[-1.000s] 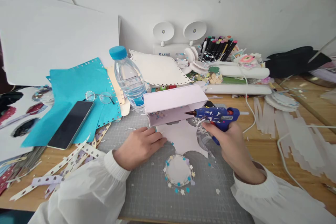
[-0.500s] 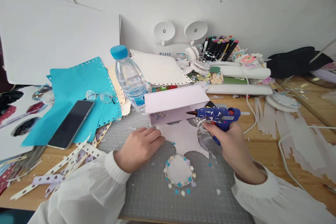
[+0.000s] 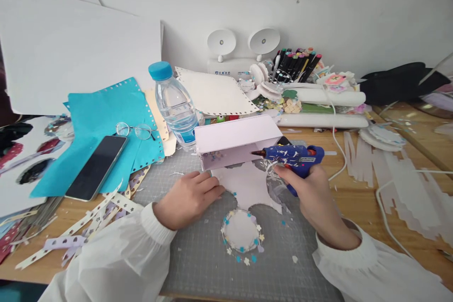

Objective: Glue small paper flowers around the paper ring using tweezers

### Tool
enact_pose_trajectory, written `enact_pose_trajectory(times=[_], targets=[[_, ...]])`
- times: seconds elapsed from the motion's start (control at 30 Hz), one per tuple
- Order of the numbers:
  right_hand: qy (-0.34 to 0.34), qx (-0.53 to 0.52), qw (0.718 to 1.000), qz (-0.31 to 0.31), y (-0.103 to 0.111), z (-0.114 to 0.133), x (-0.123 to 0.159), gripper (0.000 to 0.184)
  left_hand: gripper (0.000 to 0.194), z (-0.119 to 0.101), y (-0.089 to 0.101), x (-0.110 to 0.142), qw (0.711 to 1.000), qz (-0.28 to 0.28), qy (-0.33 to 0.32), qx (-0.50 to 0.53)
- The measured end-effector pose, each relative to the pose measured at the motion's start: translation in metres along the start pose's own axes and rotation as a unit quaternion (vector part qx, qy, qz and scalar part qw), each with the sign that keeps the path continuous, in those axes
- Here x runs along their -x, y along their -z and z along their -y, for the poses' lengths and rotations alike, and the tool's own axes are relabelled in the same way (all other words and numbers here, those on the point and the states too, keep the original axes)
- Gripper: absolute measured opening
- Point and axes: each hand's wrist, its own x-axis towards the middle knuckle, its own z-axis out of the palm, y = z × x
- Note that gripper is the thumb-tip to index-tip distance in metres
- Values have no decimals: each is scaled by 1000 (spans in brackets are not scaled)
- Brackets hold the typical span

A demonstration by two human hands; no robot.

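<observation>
My right hand is wrapped round the handle of a blue hot glue gun, its nozzle pointing left in front of an open white paper box. White glue strands cling to the gun. My left hand rests on the grey cutting mat with fingers curled together; whatever is at its fingertips is too small to tell. Those fingertips are beside a white paper offcut with curved cut-outs. Nearer to me lies a round white disc edged with small blue, cream and lilac paper flowers.
A water bottle stands behind the left hand. Further left are a phone, glasses, blue paper and punched strips. Markers stand at the back. A white cable and paper strips lie right.
My left hand has shifted very slightly, its fingertips a touch further right. The glue gun and my right hand stay in place.
</observation>
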Motion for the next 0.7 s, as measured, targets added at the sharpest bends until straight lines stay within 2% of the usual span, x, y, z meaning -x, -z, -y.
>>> enact_pose_trajectory(times=[0.23,0.47,0.7], targets=[[2,-7,1000,-1,-1,0,-1,26,20,2,-1,1,998,-11,-25,-50],[19,5,1000,0,0,1,-1,25,22,1,1,0,998,-21,-28,-59],[5,7,1000,0,0,2,1,26,21,1,0,-1,997,-22,-30,-62]])
